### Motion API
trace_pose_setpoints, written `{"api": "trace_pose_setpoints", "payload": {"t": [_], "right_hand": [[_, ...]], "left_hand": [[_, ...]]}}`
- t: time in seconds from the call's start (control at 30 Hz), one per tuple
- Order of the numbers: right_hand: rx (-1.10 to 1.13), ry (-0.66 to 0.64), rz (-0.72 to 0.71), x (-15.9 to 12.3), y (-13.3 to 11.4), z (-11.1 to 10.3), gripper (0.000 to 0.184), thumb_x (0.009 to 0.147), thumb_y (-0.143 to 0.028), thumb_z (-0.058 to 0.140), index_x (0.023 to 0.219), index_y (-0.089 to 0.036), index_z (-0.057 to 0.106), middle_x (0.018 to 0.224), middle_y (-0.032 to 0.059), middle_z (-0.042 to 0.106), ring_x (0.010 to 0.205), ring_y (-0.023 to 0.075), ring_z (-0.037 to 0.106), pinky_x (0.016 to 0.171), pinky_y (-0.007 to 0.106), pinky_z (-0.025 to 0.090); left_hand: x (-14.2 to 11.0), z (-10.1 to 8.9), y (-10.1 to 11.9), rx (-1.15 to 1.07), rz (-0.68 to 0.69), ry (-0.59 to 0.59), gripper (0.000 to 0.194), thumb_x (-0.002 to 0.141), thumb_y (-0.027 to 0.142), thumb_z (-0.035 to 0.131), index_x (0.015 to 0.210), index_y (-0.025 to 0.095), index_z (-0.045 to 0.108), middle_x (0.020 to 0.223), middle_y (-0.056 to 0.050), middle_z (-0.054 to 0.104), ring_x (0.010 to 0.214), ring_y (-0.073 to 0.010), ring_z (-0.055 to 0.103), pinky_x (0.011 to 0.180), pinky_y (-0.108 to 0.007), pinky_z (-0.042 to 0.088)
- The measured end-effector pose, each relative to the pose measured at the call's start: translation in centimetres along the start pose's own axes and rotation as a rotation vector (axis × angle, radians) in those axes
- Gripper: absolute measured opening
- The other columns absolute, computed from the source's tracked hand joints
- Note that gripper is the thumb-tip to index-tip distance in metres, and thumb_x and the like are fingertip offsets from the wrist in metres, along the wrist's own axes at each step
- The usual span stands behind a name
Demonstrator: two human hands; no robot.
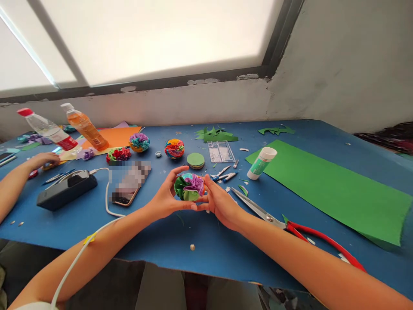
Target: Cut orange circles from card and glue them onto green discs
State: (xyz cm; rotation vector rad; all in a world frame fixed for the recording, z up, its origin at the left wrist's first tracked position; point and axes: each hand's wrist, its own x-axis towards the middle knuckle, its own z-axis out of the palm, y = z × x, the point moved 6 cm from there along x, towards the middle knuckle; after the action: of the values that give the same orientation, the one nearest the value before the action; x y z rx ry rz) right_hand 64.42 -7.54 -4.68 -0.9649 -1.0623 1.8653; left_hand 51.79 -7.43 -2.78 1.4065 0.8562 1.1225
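Note:
Between my two hands is a paper flower ball (pixel 189 187) with purple, green, blue and orange ruffles, held just above the table. My left hand (pixel 167 193) curves round its left side, thumb below and fingers above. From the right, my right hand (pixel 219 200) presses its fingers on the ball. Beyond it lies a stack of round green paper discs (pixel 195 160). Two more paper flower balls, one mostly orange and red (pixel 174 148) and one blue and purple (pixel 139 142), stand farther back. Pens (pixel 226 175) lie close behind my right hand.
Red-handled scissors (pixel 274 219) lie partly behind my right forearm. A glue stick (pixel 262 163) stands by a large green paper sheet (pixel 335 189). To the left are a phone (pixel 132 183), a dark power bank (pixel 67 189), two bottles (pixel 85 127) and another person's hand (pixel 43 160). A white cable crosses my left forearm.

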Motion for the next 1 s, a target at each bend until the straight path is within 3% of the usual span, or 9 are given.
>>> {"api": "trace_pose_setpoints", "payload": {"t": [0.07,0.2,0.33,0.43,0.5,0.6,0.7,0.83,1.0], "right_hand": [[0.042,-0.026,0.06,-0.2,0.1,0.3,0.045,0.09,-0.058,0.041,0.115,-0.023,0.054,0.106,0.0073,0.068,0.067,0.014,0.065,0.059,0.027,0.055],[0.075,-0.105,0.12,-0.4,0.1,0.9,0.046,0.091,-0.057,0.038,0.105,-0.02,0.061,0.093,0.0061,0.07,0.071,0.0147,0.065,0.061,0.027,0.055],[0.021,-0.057,0.003,-0.4,-0.5,0.5,0.038,0.086,-0.052,0.051,0.11,-0.023,0.058,0.106,0.0059,0.067,0.086,0.018,0.065,0.064,0.029,0.056],[-0.09,0.014,-0.198,-0.4,-1.5,0.0,0.052,0.078,-0.048,0.065,0.123,-0.027,0.05,0.123,0.0055,0.06,0.103,0.0205,0.061,0.079,0.034,0.055],[-0.15,0.021,-0.29,-0.6,-2.0,-0.1,0.063,0.076,-0.049,0.066,0.131,-0.028,0.043,0.131,0.0056,0.055,0.115,0.0219,0.056,0.094,0.038,0.049],[-0.185,-0.02,-0.358,-0.9,-2.4,0.0,0.058,0.083,-0.059,0.052,0.132,-0.029,0.044,0.144,0.0052,0.044,0.129,0.023,0.044,0.106,0.044,0.038],[-0.257,0.011,-0.424,-1.0,-2.9,-0.3,0.053,0.087,-0.062,0.04,0.13,-0.031,0.047,0.147,0.0027,0.041,0.137,0.0211,0.032,0.113,0.046,0.026],[-0.301,0.079,-0.311,-0.5,-2.0,-0.9,0.053,0.086,-0.062,0.043,0.127,-0.03,0.051,0.143,0.0041,0.045,0.136,0.0224,0.034,0.11,0.048,0.031],[-0.425,0.146,-0.268,-0.3,-1.4,-1.3,0.056,0.085,-0.066,0.042,0.124,-0.028,0.052,0.139,0.0042,0.048,0.131,0.0239,0.039,0.111,0.046,0.028]], "left_hand": [[0.0,-0.1,-0.1,0.018,0.014,-0.011,0.09,0.054,0.026,0.088,0.13,0.025,0.041,0.114,-0.007,0.058,0.106,-0.0226,0.058,0.095,-0.036,0.046],[-0.1,-0.3,0.0,0.035,0.098,-0.038,0.067,0.065,0.035,0.081,0.124,0.025,0.05,0.137,-0.01,0.045,0.123,-0.0256,0.047,0.1,-0.035,0.041],[0.0,-0.4,0.4,-0.062,0.116,-0.06,0.056,0.077,0.055,0.063,0.123,0.023,0.054,0.141,-0.009,0.044,0.131,-0.0278,0.038,0.104,-0.037,0.036],[0.2,-0.6,-0.2,-0.181,-0.099,0.026,0.053,0.081,0.058,0.056,0.122,0.025,0.054,0.136,-0.009,0.049,0.125,-0.0287,0.044,0.093,-0.039,0.046],[0.2,-0.1,-0.7,-0.296,-0.282,-0.01,0.055,0.079,0.063,0.054,0.118,0.024,0.056,0.133,-0.01,0.052,0.119,-0.0299,0.05,0.081,-0.039,0.052],[-0.1,0.9,-1.1,-0.423,-0.485,-0.112,0.065,0.072,0.072,0.053,0.109,0.018,0.062,0.119,-0.015,0.062,0.107,-0.0315,0.059,0.072,-0.039,0.054],[-0.2,0.3,-1.4,-0.459,-0.548,-0.016,0.06,0.067,0.065,0.066,0.103,0.017,0.064,0.105,-0.014,0.068,0.095,-0.0285,0.065,0.07,-0.036,0.054],[0.1,-0.8,-1.1,-0.363,-0.44,0.117,0.043,0.07,0.046,0.071,0.103,0.019,0.063,0.102,-0.008,0.067,0.088,-0.0222,0.065,0.068,-0.03,0.052],[0.6,-2.1,0.2,0.013,-0.096,0.188,0.036,0.076,0.041,0.067,0.103,0.018,0.061,0.104,-0.007,0.065,0.097,-0.0217,0.061,0.083,-0.033,0.048]]}}
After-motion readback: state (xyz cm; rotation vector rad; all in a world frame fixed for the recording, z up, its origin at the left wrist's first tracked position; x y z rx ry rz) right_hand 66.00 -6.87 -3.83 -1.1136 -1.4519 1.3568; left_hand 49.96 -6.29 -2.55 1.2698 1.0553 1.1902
